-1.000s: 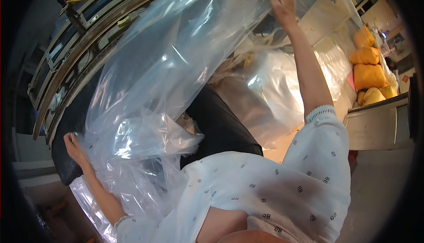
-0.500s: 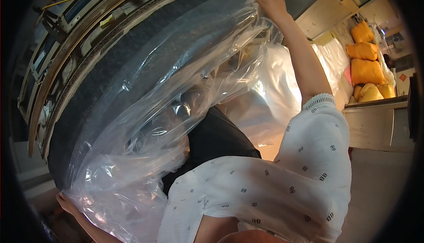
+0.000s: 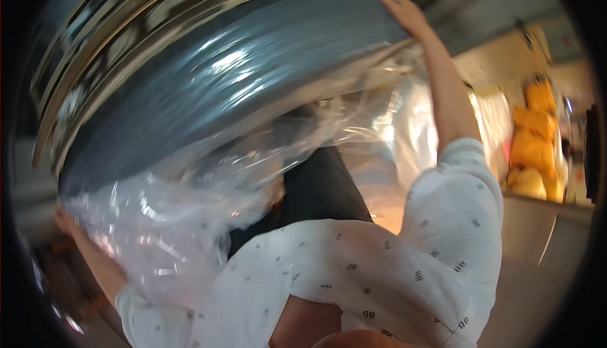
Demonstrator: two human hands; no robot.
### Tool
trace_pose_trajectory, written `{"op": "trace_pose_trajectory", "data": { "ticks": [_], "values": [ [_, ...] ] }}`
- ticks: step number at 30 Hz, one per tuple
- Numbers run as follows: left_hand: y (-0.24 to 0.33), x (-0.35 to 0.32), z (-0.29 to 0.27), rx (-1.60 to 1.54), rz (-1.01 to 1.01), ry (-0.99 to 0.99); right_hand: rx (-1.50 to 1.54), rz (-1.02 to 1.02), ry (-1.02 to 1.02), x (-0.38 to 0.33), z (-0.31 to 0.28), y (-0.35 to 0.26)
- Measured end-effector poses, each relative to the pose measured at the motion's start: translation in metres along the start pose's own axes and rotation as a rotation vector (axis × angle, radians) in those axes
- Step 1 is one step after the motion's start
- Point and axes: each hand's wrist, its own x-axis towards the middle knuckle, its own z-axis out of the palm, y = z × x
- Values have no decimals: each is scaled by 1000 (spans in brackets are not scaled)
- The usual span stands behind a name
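A large clear plastic bag [image 3: 190,221] is pulled over a long dark grey cushion-like slab [image 3: 221,89] that spans the upper middle of the view. My right hand [image 3: 404,10] is raised high at the slab's upper right end, fingers on the plastic there. My left hand [image 3: 66,221] is low at the left, at the bunched lower end of the bag, gripping the film. The picture is motion-blurred. Loose crumpled plastic hangs below the slab over a black surface [image 3: 322,190].
Metal shelving or a rack [image 3: 95,51] runs along the upper left behind the slab. Yellow stuffed bags [image 3: 534,146] are stacked at the far right beside a pale counter [image 3: 550,221]. My white patterned sleeves fill the lower middle.
The bag has been drawn down along the slab, which now shows smooth and dark under the film. My left hand dropped lower left; my right hand stays high on the right end.
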Motion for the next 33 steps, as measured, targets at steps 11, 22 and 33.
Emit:
{"op": "trace_pose_trajectory", "data": {
  "ticks": [11, 22, 33],
  "values": [
    [153, -45, 37, 5, -137, 275, 192, -283, 43, 9, -15, -137],
    [191, -62, 30, -86, -246, 317, 439, -445, -416, -296, 156, -268],
    [179, -48, 79, -342, 305, 16, 1654, -111, 528, -247, -153, -142]
  ]
}}
